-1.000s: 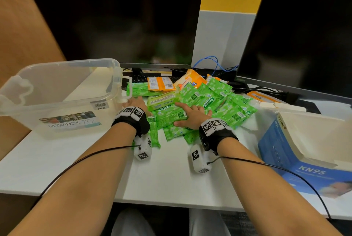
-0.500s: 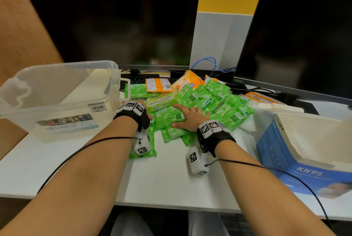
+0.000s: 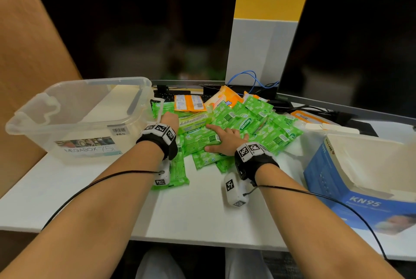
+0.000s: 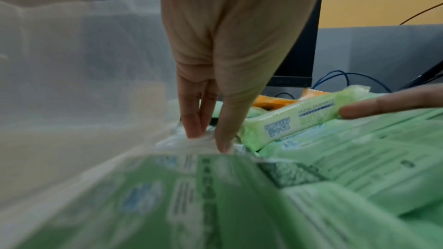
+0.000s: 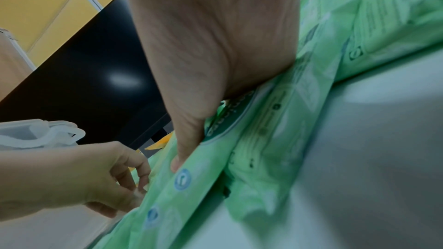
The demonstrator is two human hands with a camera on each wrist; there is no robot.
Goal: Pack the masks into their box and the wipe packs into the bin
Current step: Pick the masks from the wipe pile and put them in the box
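Observation:
A heap of green wipe packs (image 3: 247, 125) lies mid-desk, with orange packs (image 3: 190, 103) behind it. The clear bin (image 3: 78, 121) stands at the left with nothing visible inside. The blue KN95 mask box (image 3: 360, 179) sits open at the right. My left hand (image 3: 168, 121) is at the heap's left edge beside the bin wall (image 4: 72, 82), and its fingertips (image 4: 194, 130) and thumb pinch the sealed end of a green pack (image 5: 167, 196). My right hand (image 3: 225, 141) lies flat, palm down, on the green packs (image 5: 275, 120).
Two dark monitors (image 3: 135, 31) stand behind the heap, with cables (image 3: 252, 80) between them. White wrapped items (image 3: 295, 148), possibly masks, lie between the heap and the box. One green pack (image 3: 173, 175) lies under my left wrist, nearer the desk's front edge (image 3: 191, 233).
The green pack under my left wrist has slid toward the front of the desk. My right hand has stayed flat on the heap.

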